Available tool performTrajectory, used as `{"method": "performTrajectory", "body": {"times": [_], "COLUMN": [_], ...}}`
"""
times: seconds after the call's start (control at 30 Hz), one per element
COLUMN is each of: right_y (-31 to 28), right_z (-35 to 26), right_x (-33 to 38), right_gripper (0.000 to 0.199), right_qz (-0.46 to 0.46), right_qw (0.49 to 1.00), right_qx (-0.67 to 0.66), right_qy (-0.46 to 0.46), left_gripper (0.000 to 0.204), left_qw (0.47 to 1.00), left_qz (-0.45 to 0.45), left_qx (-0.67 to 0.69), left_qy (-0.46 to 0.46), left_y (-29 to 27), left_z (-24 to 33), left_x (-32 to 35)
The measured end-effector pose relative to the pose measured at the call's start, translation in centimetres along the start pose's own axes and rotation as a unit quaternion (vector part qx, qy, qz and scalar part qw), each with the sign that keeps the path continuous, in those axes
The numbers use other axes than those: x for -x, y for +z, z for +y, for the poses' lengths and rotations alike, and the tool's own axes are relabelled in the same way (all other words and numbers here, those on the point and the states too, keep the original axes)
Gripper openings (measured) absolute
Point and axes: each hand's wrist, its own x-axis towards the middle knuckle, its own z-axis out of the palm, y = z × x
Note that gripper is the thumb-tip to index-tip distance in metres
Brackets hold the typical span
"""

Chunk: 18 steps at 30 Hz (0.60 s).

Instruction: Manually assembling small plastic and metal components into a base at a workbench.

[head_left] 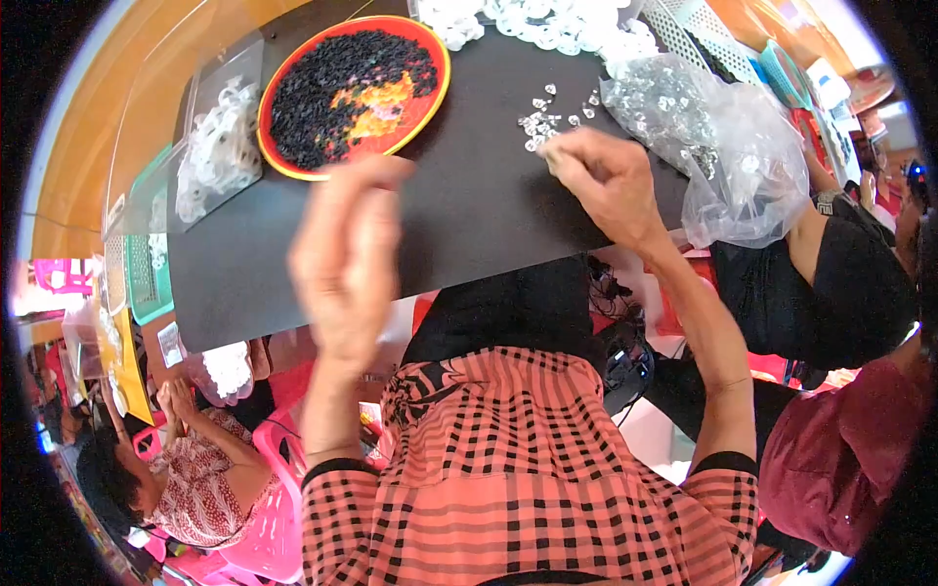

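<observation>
Small clear pieces point(534, 127) are scattered loosely on the dark worktop point(469, 195), most of them gathered in one small cluster, with a few set apart; their exact shape is too small to be made out. Small black pieces point(327, 88) are spread thickly over the left and upper parts of a round red tray point(420, 115), yellow-rimmed, whose orange-patterned bottom is left partly uncovered toward the lower right.

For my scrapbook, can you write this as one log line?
left hand: blurred, near round red yellow-rimmed tray of small black pieces; right hand: beside small clear plastic pieces; held: unclear
</observation>
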Motion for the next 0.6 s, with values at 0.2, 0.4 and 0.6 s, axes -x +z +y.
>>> {"method": "performTrajectory", "body": {"times": [0.2,0.4,0.6], "right_y": [-2.7,-2.1,-1.7], "right_z": [3.0,7.1,7.8], "right_x": [-10.0,-13.9,-15.3], "right_gripper": [0.024,0.024,0.029], "right_qz": [0.089,0.125,-0.044], "right_qw": [0.957,0.922,0.932], "right_qx": [0.234,0.211,0.331], "right_qy": [-0.146,-0.300,-0.142], "left_gripper": [0.018,0.023,0.023], "left_qw": [0.986,0.989,0.990], "left_qz": [-0.118,-0.138,-0.130], "left_qx": [0.112,0.062,0.048], "left_qy": [-0.027,-0.004,-0.003], "left_y": [9.4,10.4,10.4], "left_z": [-1.5,-2.0,-2.3], "left_x": [2.0,1.7,1.9]}}
